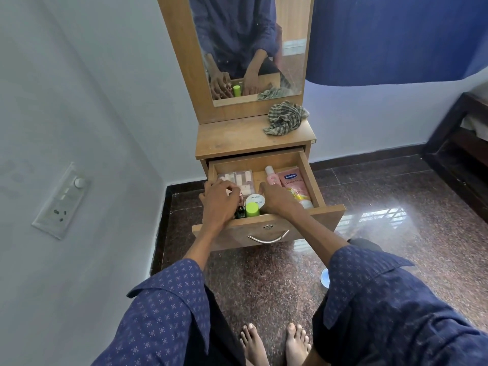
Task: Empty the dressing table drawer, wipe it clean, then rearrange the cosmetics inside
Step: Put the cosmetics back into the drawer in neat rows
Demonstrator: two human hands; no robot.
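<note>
Both hands inside the open drawer (311, 178). Left hand (220, 198) curled around small bottles at the front-left corner, grip closed on them. Right hand (277, 199) flat, fingers straight, beside the green-capped bottle (252, 210) standing upright between the two, nearer the left.

Count: 1 open drawer (307, 172), 1 clear compartment box (239, 178), 1 pink bottle (271, 175), 1 pink Vaseline tube (293, 180), 1 green-capped bottle (252, 210), 1 white round jar (255, 199), 1 checked cloth (285, 118), 2 hands in drawer.
</note>
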